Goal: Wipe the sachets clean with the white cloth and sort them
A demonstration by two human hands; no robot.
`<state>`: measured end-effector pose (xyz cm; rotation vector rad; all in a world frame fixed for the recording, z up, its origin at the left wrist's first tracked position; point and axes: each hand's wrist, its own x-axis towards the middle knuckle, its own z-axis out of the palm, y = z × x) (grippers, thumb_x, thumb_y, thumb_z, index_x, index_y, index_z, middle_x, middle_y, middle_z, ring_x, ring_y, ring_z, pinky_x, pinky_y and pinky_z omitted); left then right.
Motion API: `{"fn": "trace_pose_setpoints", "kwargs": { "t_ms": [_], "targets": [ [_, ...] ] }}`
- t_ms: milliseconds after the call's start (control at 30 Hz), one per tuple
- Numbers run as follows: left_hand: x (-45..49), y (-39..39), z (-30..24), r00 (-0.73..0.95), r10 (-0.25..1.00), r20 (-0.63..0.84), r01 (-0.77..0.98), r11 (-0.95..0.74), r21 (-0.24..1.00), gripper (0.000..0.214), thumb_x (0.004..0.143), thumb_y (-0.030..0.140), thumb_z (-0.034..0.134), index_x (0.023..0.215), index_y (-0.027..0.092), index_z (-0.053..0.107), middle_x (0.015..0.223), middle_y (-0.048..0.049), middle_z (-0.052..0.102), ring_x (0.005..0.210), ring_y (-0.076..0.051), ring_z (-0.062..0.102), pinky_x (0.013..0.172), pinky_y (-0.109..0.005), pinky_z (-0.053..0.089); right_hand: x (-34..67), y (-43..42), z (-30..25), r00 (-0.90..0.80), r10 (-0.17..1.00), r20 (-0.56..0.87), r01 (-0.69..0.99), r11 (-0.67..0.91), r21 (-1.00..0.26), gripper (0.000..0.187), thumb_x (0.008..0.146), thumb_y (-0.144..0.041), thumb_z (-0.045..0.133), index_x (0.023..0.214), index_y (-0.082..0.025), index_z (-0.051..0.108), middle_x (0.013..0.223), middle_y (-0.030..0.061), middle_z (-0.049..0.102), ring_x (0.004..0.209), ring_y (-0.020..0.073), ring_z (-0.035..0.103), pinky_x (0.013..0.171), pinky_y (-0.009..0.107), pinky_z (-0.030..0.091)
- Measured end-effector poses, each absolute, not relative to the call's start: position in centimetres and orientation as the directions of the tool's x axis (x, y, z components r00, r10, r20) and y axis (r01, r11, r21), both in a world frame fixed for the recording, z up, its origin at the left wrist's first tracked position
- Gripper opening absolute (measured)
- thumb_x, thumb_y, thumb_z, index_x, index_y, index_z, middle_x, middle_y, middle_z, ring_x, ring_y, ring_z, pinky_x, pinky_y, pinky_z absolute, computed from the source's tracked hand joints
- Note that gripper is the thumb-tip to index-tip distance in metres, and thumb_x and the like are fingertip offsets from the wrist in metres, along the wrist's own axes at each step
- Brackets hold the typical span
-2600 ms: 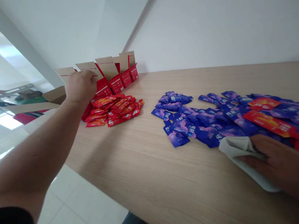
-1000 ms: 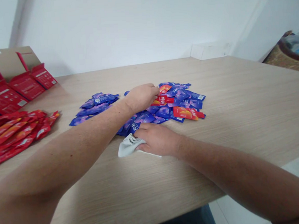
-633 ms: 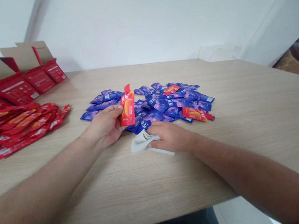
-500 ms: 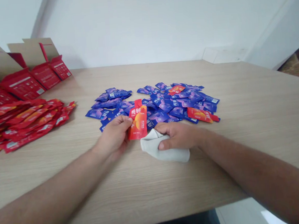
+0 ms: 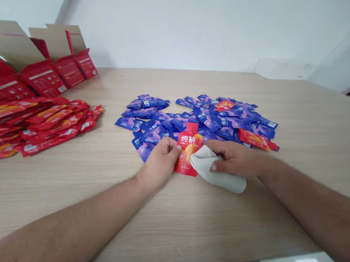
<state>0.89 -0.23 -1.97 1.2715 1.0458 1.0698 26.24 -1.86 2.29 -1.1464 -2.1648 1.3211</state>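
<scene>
My left hand (image 5: 160,164) pinches a red and orange sachet (image 5: 185,156) with printed characters, holding it upright against the table. My right hand (image 5: 234,160) is shut on a white cloth (image 5: 219,174), which presses against the sachet's right side. Just beyond both hands lies a loose spread of blue-purple sachets (image 5: 198,123). Two more red sachets rest on that spread, one at its far side (image 5: 224,105) and one at its right (image 5: 253,139). A stacked heap of red sachets (image 5: 49,124) lies to the left.
Several open red cartons (image 5: 43,78) with cardboard flaps stand in a row at the far left of the light wood table (image 5: 183,235). A white wall rises behind the table, and the table's front edge runs below my forearms.
My left hand has lifted a red sachet from the blue spread and holds it. My right hand has brought the cloth against it. The view has swung from the left toward the table's middle.
</scene>
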Motion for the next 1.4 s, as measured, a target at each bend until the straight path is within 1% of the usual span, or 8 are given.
{"fn": "trace_pose_setpoints", "kwargs": {
  "t_ms": [467,567,733,867,967,1133,1300,1400],
  "targets": [
    [0.3,-0.4,-1.2,0.445,0.895,0.014,0.209,-0.119,0.971,0.027,0.093,0.040,0.059,0.078,0.019,0.052,0.062,0.0050,0.050,0.052,-0.008,0.042,0.051,-0.021,0.033,25.9,-2.4,2.0,-0.461,0.882,-0.099,0.688,0.284,-0.668,0.044,0.092,-0.058,0.066,0.121,-0.024,0.065,0.106,0.0034,0.074,0.087,0.0232,0.071,0.067,0.031,0.052],
    [0.3,-0.4,-1.4,0.441,0.898,0.002,0.214,-0.107,0.971,0.026,0.093,0.040,0.059,0.078,0.019,0.052,0.063,0.0044,0.052,0.053,-0.008,0.043,0.050,-0.021,0.033,25.4,-3.0,2.5,-0.437,0.899,0.024,0.751,0.380,-0.540,0.036,0.095,-0.056,0.063,0.109,-0.023,0.066,0.097,0.0029,0.071,0.082,0.0213,0.067,0.066,0.031,0.049],
    [0.3,-0.5,-1.6,0.474,0.881,-0.013,0.244,-0.116,0.963,0.029,0.091,0.043,0.063,0.080,0.018,0.054,0.066,0.0031,0.054,0.056,-0.009,0.043,0.051,-0.022,0.033,24.3,-4.4,3.1,-0.367,0.804,0.468,0.820,0.517,-0.245,0.018,0.098,-0.038,0.060,0.093,-0.021,0.059,0.094,0.0066,0.064,0.089,0.0233,0.062,0.076,0.035,0.049],
    [0.3,-0.4,-1.7,0.508,0.861,-0.035,0.148,-0.047,0.988,0.027,0.083,0.039,0.072,0.081,0.017,0.056,0.071,0.0015,0.059,0.062,-0.010,0.050,0.056,-0.022,0.039,23.0,-5.4,2.3,-0.566,0.677,0.471,0.723,0.682,-0.111,0.007,0.095,-0.026,0.063,0.093,-0.020,0.059,0.099,0.0083,0.065,0.092,0.0236,0.061,0.079,0.036,0.050],
    [0.1,-0.3,-1.6,0.530,0.847,-0.053,0.116,-0.011,0.993,0.030,0.085,0.042,0.071,0.080,0.017,0.056,0.069,0.0018,0.058,0.060,-0.010,0.049,0.053,-0.022,0.036,22.7,-5.6,2.0,-0.716,0.571,0.402,0.598,0.798,-0.070,0.003,0.095,-0.021,0.062,0.097,-0.021,0.060,0.100,0.0071,0.068,0.091,0.0230,0.062,0.080,0.036,0.051],
    [0.1,-0.3,-1.5,0.611,0.790,-0.049,0.081,-0.001,0.997,0.031,0.083,0.040,0.076,0.079,0.017,0.055,0.071,0.0016,0.058,0.063,-0.011,0.052,0.057,-0.023,0.040,23.4,-4.9,2.2,-0.488,0.715,0.501,0.779,0.616,-0.119,0.007,0.096,-0.026,0.062,0.099,-0.020,0.058,0.101,0.0108,0.066,0.094,0.0260,0.062,0.079,0.039,0.051],
    [0.0,-0.4,-1.5,0.549,0.835,-0.034,0.078,-0.011,0.997,0.032,0.085,0.042,0.072,0.077,0.017,0.054,0.068,0.0020,0.055,0.059,-0.009,0.046,0.053,-0.021,0.035,22.8,-5.3,2.0,-0.701,0.579,0.417,0.608,0.790,-0.074,0.004,0.096,-0.023,0.061,0.100,-0.022,0.058,0.101,0.0074,0.067,0.092,0.0235,0.063,0.079,0.036,0.052],
    [0.0,-0.4,-1.5,0.575,0.817,-0.037,0.091,-0.020,0.996,0.030,0.085,0.040,0.072,0.078,0.017,0.055,0.069,0.0016,0.057,0.060,-0.009,0.048,0.054,-0.021,0.037,23.2,-5.0,1.9,-0.625,0.631,0.459,0.674,0.733,-0.090,0.007,0.097,-0.025,0.062,0.100,-0.021,0.057,0.100,0.0086,0.066,0.092,0.0240,0.062,0.080,0.037,0.052]
  ]
}}
